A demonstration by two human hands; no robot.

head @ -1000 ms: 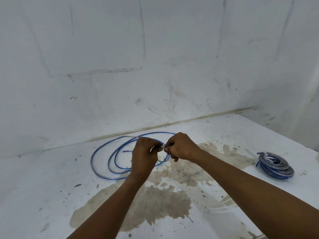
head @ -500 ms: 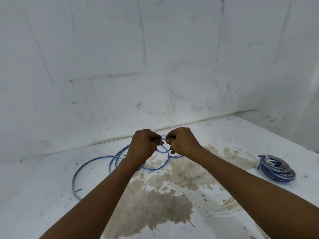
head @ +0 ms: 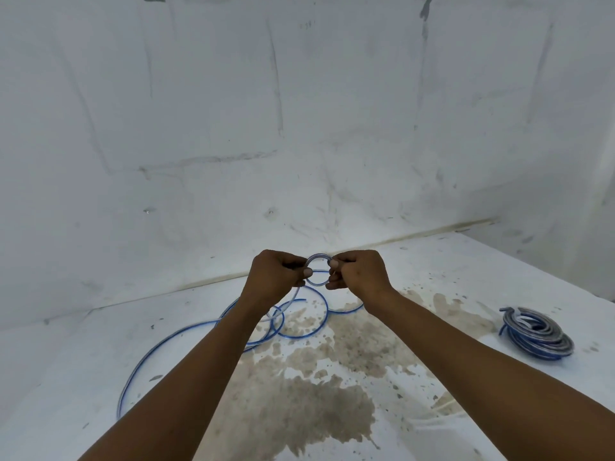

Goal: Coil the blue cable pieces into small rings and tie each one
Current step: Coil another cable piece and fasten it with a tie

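Note:
A long blue cable (head: 301,331) lies in loose loops on the white floor, trailing off to the lower left. Its near end is bent into one small ring (head: 318,259) held up in the air. My left hand (head: 277,277) pinches the ring's left side and my right hand (head: 357,272) pinches its right side, knuckles toward me. Both fists are curled, so the cable end inside them is hidden. A finished coil of blue cable (head: 537,332) lies on the floor at the right.
The white floor carries a large brown stain (head: 319,400) under and in front of my arms. A scuffed white wall (head: 299,128) rises just behind the cable, and another wall closes in at the far right.
Both hands have risen off the floor with the cable. A small ring now shows between them, and the loose loops have been dragged toward me and to the right.

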